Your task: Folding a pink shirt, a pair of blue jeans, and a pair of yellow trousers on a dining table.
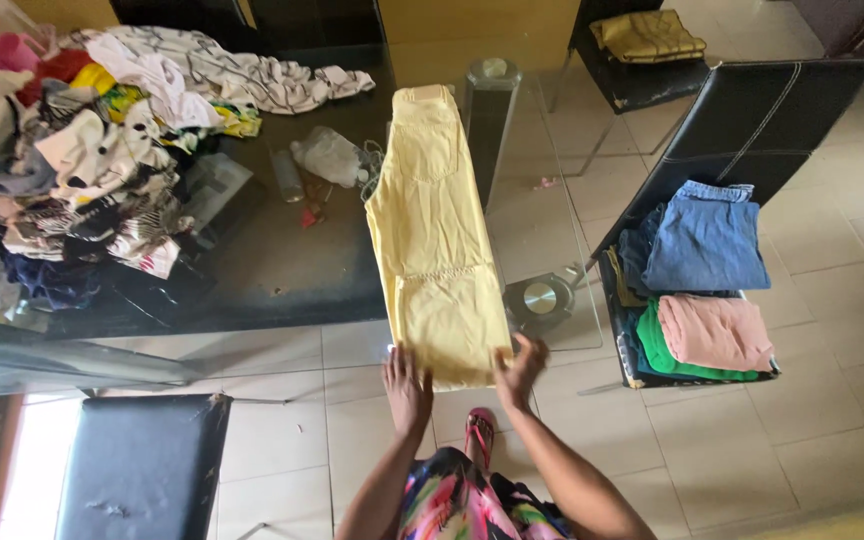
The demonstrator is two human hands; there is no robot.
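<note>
pale yellow folded cotton trousers point(435, 240) lengthwise on glass tabletop point(542, 215), centre to 12 o'clock. left hand point(407, 388), right hand point(519, 365) spread flat, pressing near hem at 6 o'clock. step judged: smoothing before fold; next needs hem grip.

Bare tabletop point(282, 270) lies open left of the yellow trousers point(437, 240). Farther left, the heap of clothes point(92, 150) blocks passage; a plastic bag point(330, 155) and small bottle point(287, 175) crowd the middle.

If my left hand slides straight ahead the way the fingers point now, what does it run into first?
The left hand already touches the near hem of the long folded pale yellow trousers on the glass table. Going straight on, it would likely meet only more of that yellow cloth, running up along its length.
</note>
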